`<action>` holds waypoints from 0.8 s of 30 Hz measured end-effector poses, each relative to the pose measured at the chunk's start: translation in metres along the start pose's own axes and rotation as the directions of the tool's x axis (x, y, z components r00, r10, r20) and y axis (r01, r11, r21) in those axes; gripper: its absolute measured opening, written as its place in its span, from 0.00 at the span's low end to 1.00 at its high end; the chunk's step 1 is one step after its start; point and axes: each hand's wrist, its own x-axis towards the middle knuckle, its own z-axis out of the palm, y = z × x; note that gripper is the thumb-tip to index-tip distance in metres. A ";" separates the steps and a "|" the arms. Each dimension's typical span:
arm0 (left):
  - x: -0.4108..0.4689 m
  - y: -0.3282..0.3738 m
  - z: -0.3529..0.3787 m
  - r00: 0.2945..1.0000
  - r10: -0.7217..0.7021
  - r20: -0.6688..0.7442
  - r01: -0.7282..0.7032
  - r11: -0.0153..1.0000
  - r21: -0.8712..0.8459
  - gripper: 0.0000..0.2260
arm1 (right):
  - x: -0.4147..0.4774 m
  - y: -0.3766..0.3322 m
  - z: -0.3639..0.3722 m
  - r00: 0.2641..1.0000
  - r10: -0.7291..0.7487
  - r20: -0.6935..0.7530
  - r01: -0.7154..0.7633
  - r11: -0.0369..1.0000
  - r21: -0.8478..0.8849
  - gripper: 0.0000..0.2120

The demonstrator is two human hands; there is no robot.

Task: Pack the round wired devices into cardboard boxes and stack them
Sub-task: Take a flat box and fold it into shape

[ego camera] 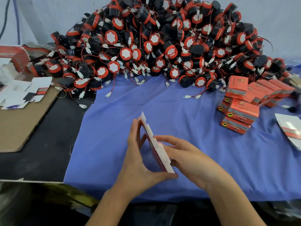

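Note:
A flat, unfolded cardboard box blank [154,144], white inside and red outside, stands on edge between my hands over the blue cloth [203,128]. My left hand [138,154] grips it from the left, thumb under its near end. My right hand [185,159] holds its right face with curled fingers. A big heap of round black-and-red wired devices [162,41] with white connectors fills the back of the table. Packed red boxes [241,111] are stacked at the right.
Flat box blanks [24,93] lie on a brown cardboard sheet [24,121] at the left, with a bundle of red blanks [14,56] behind. Another flat blank [291,129] lies at the far right. Loose connectors [192,96] trail onto the cloth.

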 end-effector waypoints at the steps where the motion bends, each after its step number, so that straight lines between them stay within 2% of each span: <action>1: 0.000 0.002 0.001 1.000 0.017 -0.015 -0.017 1.000 0.015 0.66 | 0.000 0.001 0.003 1.000 0.019 -0.005 -0.019 1.000 0.009 0.17; 4: 0.000 0.007 0.006 0.996 0.053 -0.067 -0.056 0.998 -0.038 0.65 | 0.003 0.003 0.009 1.000 0.021 -0.019 -0.019 0.994 0.104 0.13; 6: -0.002 0.013 0.004 0.997 -0.065 -0.044 0.051 0.963 -0.263 0.63 | 0.005 0.007 0.009 0.996 -0.054 -0.076 0.062 0.993 0.105 0.10; 7: -0.002 0.017 0.002 0.990 -0.140 -0.003 0.127 0.908 -0.398 0.58 | 0.005 0.008 0.008 0.986 -0.103 -0.134 0.110 0.993 0.049 0.09; 8: -0.003 0.020 0.000 0.981 -0.193 0.027 0.180 0.847 -0.500 0.48 | 0.006 0.011 0.006 0.965 -0.164 -0.207 0.149 0.985 -0.086 0.09; 9: -0.003 0.021 -0.001 0.971 -0.233 0.046 0.218 0.799 -0.561 0.36 | 0.006 0.014 0.002 0.930 -0.242 -0.275 0.158 0.942 -0.295 0.12; 10: -0.004 0.021 -0.002 0.956 -0.290 0.038 0.257 0.774 -0.578 0.25 | 0.005 0.017 -0.001 0.895 -0.326 -0.304 0.130 0.843 -0.521 0.15; 11: -0.004 0.020 -0.002 0.934 -0.357 0.005 0.295 0.765 -0.572 0.20 | 0.003 0.018 -0.004 0.875 -0.387 -0.291 0.090 0.720 -0.688 0.19; 12: -0.003 0.018 -0.002 0.910 -0.413 -0.033 0.326 0.763 -0.558 0.19 | 0.002 0.017 -0.007 0.873 -0.413 -0.260 0.061 0.621 -0.781 0.23; 14: -0.001 0.016 -0.004 0.891 -0.451 -0.049 0.350 0.752 -0.558 0.18 | -0.001 0.016 -0.014 0.892 -0.410 -0.191 0.063 0.530 -0.845 0.34; 17: 0.003 0.014 -0.009 0.897 -0.442 0.003 0.372 0.753 -0.543 0.22 | -0.001 0.016 -0.018 0.907 -0.407 -0.106 0.119 0.491 -0.863 0.45; 20: 0.006 0.013 -0.010 0.907 -0.421 0.031 0.377 0.776 -0.506 0.17 | 0.002 0.019 -0.018 0.888 -0.440 -0.135 0.158 0.566 -0.809 0.47; 21: 0.005 0.013 -0.010 0.909 -0.416 0.020 0.372 0.790 -0.487 0.18 | 0.003 0.021 -0.018 0.880 -0.444 -0.167 0.158 0.606 -0.780 0.48; 24: 0.000 0.010 -0.007 0.933 -0.361 -0.005 0.339 0.881 -0.329 0.35 | 0.006 0.028 -0.011 0.862 -0.450 -0.233 0.144 0.659 -0.738 0.51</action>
